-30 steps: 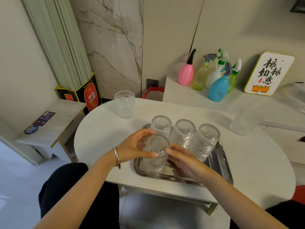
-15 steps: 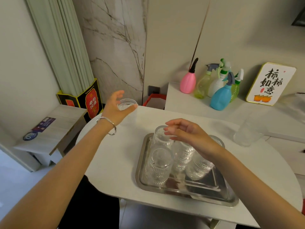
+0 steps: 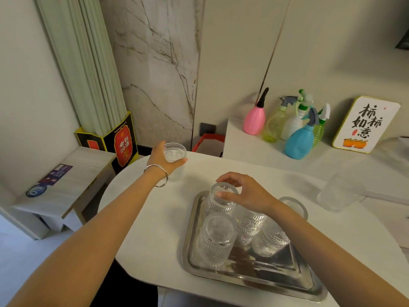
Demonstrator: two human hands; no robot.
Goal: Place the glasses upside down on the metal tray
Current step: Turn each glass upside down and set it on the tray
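A metal tray (image 3: 188, 247) lies on the white table with several ribbed glasses upside down on it. My right hand (image 3: 247, 192) arches over the back-left upside-down glass (image 3: 221, 202), thumb and fingers on its raised base. Another upside-down glass (image 3: 215, 240) stands at the tray's front left. My left hand (image 3: 160, 160) reaches to the table's far edge and wraps an upright glass (image 3: 176, 151) that stands on the table. A second upright glass (image 3: 336, 192) stands off the tray at the right.
The white oval table (image 3: 150, 229) ends close behind the far glass. Spray bottles (image 3: 298, 138) and a framed sign (image 3: 366, 124) sit on a ledge at the back right. A low wooden stand (image 3: 66, 182) is at the left.
My left hand left the tray, reached to the far upright glass and closed around it. My right hand moved from the front glass to the back-left upside-down glass.
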